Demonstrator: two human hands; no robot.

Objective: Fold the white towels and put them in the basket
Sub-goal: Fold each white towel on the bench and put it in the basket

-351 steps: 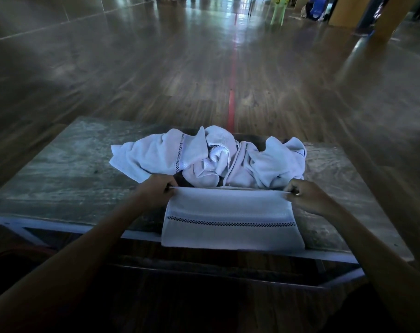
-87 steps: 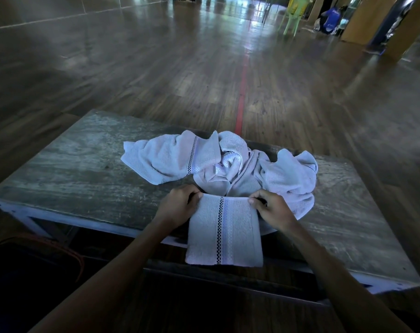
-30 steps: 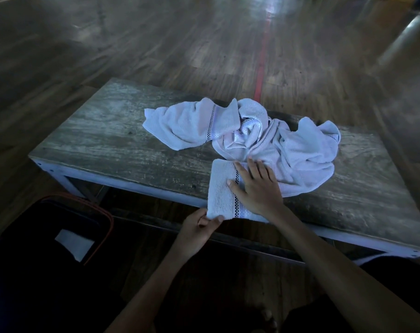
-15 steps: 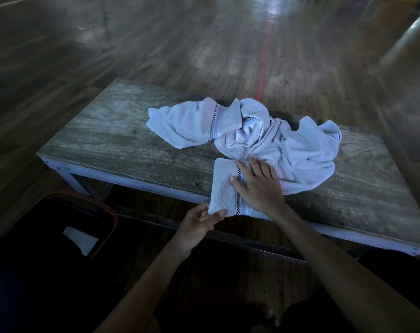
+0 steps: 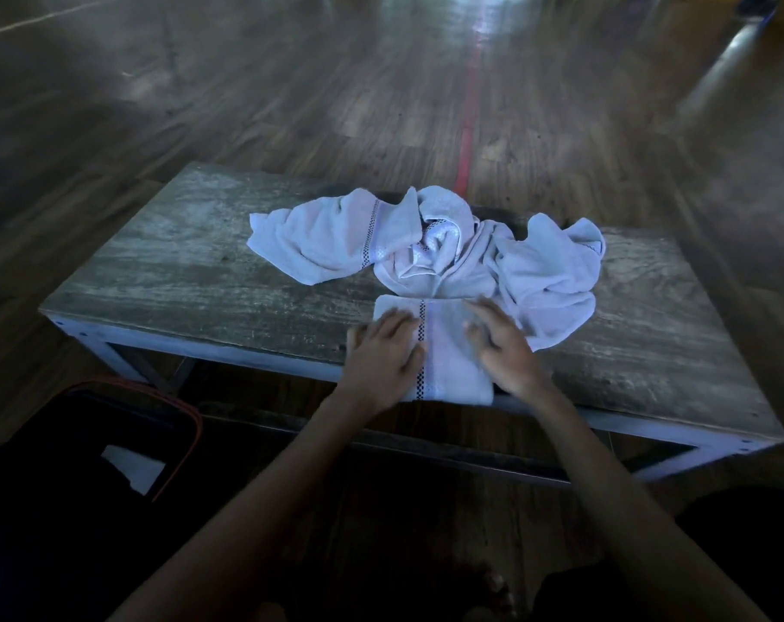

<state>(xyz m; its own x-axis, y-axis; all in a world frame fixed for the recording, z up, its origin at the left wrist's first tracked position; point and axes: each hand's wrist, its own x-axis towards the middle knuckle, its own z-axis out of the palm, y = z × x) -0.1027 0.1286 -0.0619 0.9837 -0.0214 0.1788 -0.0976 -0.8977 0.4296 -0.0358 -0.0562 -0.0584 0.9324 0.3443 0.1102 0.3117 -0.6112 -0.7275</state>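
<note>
A folded white towel with a black checked stripe lies at the near edge of the wooden table, its front end hanging slightly over. My left hand lies flat on its left half and my right hand lies flat on its right half, fingers spread. Behind it sits a heap of crumpled white towels. A dark basket with an orange rim stands on the floor at the lower left, with something white inside.
The table has a pale metal frame along its near side. A wooden floor with a red line stretches beyond. My foot shows under the table edge.
My left hand has come up from under the towel's near edge and now lies on top of its left half. My right hand has shifted to the right half. The towel lies flatter.
</note>
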